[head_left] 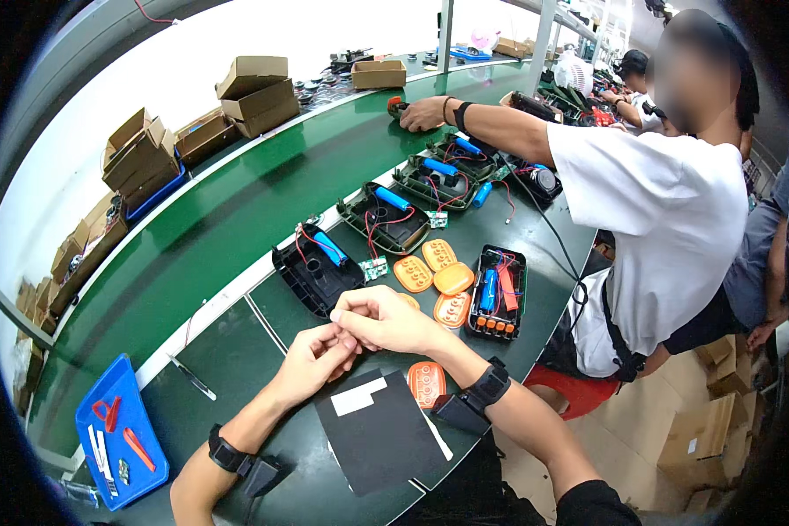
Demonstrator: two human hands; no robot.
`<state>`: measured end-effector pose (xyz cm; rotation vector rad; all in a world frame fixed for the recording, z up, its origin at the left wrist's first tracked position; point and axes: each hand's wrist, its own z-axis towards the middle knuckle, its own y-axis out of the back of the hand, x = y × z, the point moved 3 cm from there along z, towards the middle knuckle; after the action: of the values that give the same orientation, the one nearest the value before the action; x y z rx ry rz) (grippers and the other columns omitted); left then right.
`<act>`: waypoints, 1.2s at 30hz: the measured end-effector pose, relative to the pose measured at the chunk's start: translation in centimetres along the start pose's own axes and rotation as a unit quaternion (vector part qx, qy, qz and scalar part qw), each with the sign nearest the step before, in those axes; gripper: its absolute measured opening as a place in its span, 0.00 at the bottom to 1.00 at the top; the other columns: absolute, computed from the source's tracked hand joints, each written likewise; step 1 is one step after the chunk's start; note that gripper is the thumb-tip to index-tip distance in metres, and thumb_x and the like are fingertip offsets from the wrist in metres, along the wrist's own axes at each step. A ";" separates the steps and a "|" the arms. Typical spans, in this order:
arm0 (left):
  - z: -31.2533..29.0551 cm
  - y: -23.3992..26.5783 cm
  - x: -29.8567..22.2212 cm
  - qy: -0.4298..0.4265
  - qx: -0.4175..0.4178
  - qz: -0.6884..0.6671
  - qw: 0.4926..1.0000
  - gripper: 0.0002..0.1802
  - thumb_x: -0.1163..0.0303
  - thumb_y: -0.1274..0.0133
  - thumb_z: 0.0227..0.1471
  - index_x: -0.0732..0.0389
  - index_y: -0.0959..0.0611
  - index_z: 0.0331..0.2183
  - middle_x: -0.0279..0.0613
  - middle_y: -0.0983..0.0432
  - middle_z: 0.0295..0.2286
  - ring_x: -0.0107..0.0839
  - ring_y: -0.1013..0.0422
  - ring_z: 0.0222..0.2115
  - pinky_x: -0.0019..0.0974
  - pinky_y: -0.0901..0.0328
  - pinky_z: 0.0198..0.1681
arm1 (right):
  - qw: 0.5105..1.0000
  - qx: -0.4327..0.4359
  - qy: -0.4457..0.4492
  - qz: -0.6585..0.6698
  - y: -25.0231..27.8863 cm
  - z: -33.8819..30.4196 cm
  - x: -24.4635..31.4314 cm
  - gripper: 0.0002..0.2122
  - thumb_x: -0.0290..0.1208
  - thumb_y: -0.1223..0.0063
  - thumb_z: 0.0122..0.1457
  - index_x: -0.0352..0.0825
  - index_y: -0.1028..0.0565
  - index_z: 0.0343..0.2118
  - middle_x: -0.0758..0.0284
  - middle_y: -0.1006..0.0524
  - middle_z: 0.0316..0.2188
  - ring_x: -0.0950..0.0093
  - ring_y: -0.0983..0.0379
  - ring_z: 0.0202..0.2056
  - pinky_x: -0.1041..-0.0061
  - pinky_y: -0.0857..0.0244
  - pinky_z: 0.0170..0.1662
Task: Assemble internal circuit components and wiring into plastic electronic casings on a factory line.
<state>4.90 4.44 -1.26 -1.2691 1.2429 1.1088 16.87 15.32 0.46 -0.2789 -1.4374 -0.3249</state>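
My left hand (pixel 309 361) and right hand (pixel 382 317) meet, pinching
Pinching what, I can't tell; black sheet (pixel 379 440) nearer me, black casing (pixel 324 285) beyond them.

Black housing (pixel 320 287) is lying open side up on the dark green tabletop (pixel 232 346), sitting askew. Blue cylindrical cell (pixel 329 248) is resting inside; red wires (pixel 304 238) are looping beside it. Black sheet (pixel 373 447) is lying flat, nearer the wearer, slightly turned. White paper piece (pixel 359 397), step-edged, is resting on the sheet's upper part.
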 end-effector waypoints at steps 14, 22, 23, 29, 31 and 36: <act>1.1 1.7 0.5 -0.134 -0.193 0.024 0.972 0.15 0.67 0.45 0.60 0.59 0.27 0.23 0.20 0.38 0.20 0.10 0.45 0.22 0.23 0.49 0.23 | 0.983 -0.158 0.017 0.094 1.3 -0.1 0.2 0.12 0.31 0.53 0.68 0.36 0.33 0.26 0.78 0.39 0.14 0.87 0.43 0.14 0.83 0.48 0.17; 0.0 0.5 -1.2 -0.160 -0.214 0.229 0.936 0.16 0.69 0.41 0.55 0.62 0.28 0.21 0.25 0.40 0.14 0.14 0.46 0.18 0.28 0.49 0.20 | 0.984 -0.162 0.067 -0.014 1.2 -0.3 0.5 0.14 0.29 0.51 0.68 0.37 0.34 0.22 0.81 0.38 0.15 0.91 0.45 0.17 0.84 0.52 0.19; 0.2 0.5 -1.1 -0.169 -0.208 0.237 0.934 0.16 0.69 0.41 0.55 0.62 0.28 0.21 0.26 0.39 0.14 0.14 0.46 0.18 0.28 0.49 0.19 | 0.984 -0.163 0.057 -0.035 1.2 -0.5 0.6 0.15 0.29 0.51 0.68 0.37 0.34 0.21 0.81 0.38 0.16 0.91 0.45 0.18 0.84 0.53 0.20; -0.1 0.3 -0.8 -0.204 -0.183 0.323 0.906 0.14 0.72 0.39 0.49 0.63 0.28 0.20 0.35 0.40 0.14 0.24 0.43 0.15 0.33 0.46 0.19 | 0.961 -0.192 0.086 -0.180 0.7 -0.3 -0.4 0.15 0.30 0.48 0.66 0.33 0.32 0.22 0.80 0.40 0.18 0.90 0.46 0.22 0.81 0.52 0.23; -0.6 0.4 -1.2 -0.198 -0.210 0.342 0.894 0.15 0.74 0.40 0.49 0.63 0.29 0.19 0.33 0.40 0.14 0.23 0.43 0.15 0.32 0.47 0.19 | 0.961 -0.194 0.098 -0.173 0.2 0.0 -0.2 0.14 0.30 0.48 0.65 0.31 0.31 0.23 0.77 0.38 0.16 0.88 0.44 0.22 0.79 0.50 0.22; -0.5 1.0 -0.8 -0.156 -0.244 0.296 0.910 0.15 0.78 0.41 0.49 0.63 0.31 0.19 0.31 0.39 0.14 0.19 0.44 0.16 0.29 0.50 0.19 | 0.958 -0.197 0.154 -0.142 -0.1 0.0 0.4 0.14 0.30 0.47 0.64 0.29 0.32 0.22 0.70 0.36 0.14 0.85 0.44 0.18 0.75 0.50 0.21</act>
<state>3.84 4.00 -0.49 -1.0114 1.1676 2.0803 16.91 15.23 0.91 -0.3267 -1.0950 -0.8578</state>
